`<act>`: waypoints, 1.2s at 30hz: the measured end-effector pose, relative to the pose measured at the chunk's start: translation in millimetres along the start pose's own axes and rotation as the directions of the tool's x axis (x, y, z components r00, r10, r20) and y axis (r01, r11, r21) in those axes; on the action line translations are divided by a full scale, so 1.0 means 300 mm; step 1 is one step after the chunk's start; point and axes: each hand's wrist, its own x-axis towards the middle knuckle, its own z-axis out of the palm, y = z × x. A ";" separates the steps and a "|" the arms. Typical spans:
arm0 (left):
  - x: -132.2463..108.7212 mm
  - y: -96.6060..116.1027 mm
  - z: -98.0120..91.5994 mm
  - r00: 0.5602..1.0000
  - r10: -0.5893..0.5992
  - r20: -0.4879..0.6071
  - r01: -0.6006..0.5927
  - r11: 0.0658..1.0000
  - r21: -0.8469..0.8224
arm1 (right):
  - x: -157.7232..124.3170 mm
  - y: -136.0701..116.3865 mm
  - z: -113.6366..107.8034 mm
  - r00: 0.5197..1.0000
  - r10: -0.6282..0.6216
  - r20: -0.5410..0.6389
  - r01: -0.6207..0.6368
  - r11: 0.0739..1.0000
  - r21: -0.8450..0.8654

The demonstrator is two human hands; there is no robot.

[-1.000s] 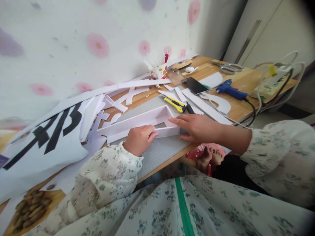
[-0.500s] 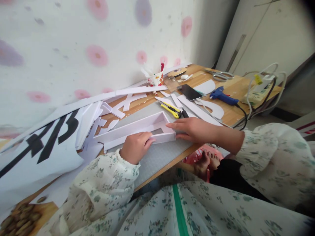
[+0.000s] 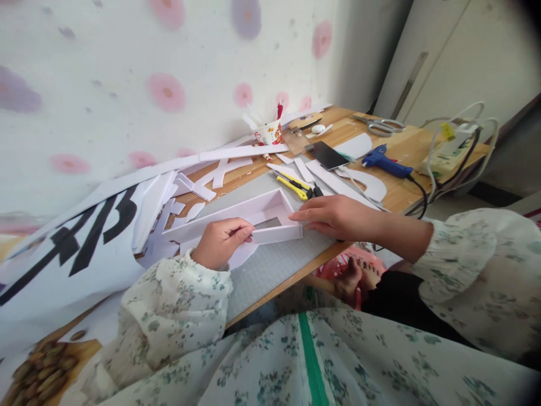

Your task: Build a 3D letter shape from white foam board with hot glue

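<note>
A long, narrow white foam-board box frame (image 3: 279,233) lies on the grey cutting mat (image 3: 266,276); the mat shows through an opening inside it. My left hand (image 3: 222,242) is closed at the near long wall, thumb and fingers pinched on that wall. Below these fingers a white flap (image 3: 242,257) sticks out over the mat; how it joins the frame is hidden. My right hand (image 3: 327,217) holds the right end wall, its fingers reaching over the corner. Just beyond the frame are a yellow utility knife (image 3: 293,187) and a black-handled tool (image 3: 316,190).
White board offcuts (image 3: 203,189) pile up at the left and back. A phone (image 3: 328,155), blue glue gun (image 3: 386,162), scissors (image 3: 380,125), paper cup (image 3: 268,134) and power strip (image 3: 450,155) lie farther off. Brown nuts (image 3: 44,372) sit at lower left.
My left hand has shifted left along the near wall, and the white flap now shows beneath it. My right hand stays at the frame's right end.
</note>
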 end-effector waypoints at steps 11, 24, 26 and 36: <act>0.009 -0.011 0.012 0.980 -0.176 0.094 0.191 0.963 -0.190 | 0.010 -0.031 0.019 1.000 -0.017 0.000 0.017 0.998 -0.058; 0.021 -0.019 0.013 0.977 -0.122 0.173 0.157 0.966 -0.204 | 0.015 -0.027 0.034 1.000 -0.014 -0.020 0.014 1.000 -0.028; 0.022 -0.015 0.013 0.977 -0.116 0.181 0.153 0.966 -0.208 | 0.016 -0.028 0.033 1.000 -0.008 -0.012 0.008 1.000 -0.016; 0.024 -0.017 0.011 0.966 -0.113 0.232 0.164 0.963 -0.214 | 0.021 -0.030 0.032 0.999 -0.029 -0.014 0.028 0.999 -0.033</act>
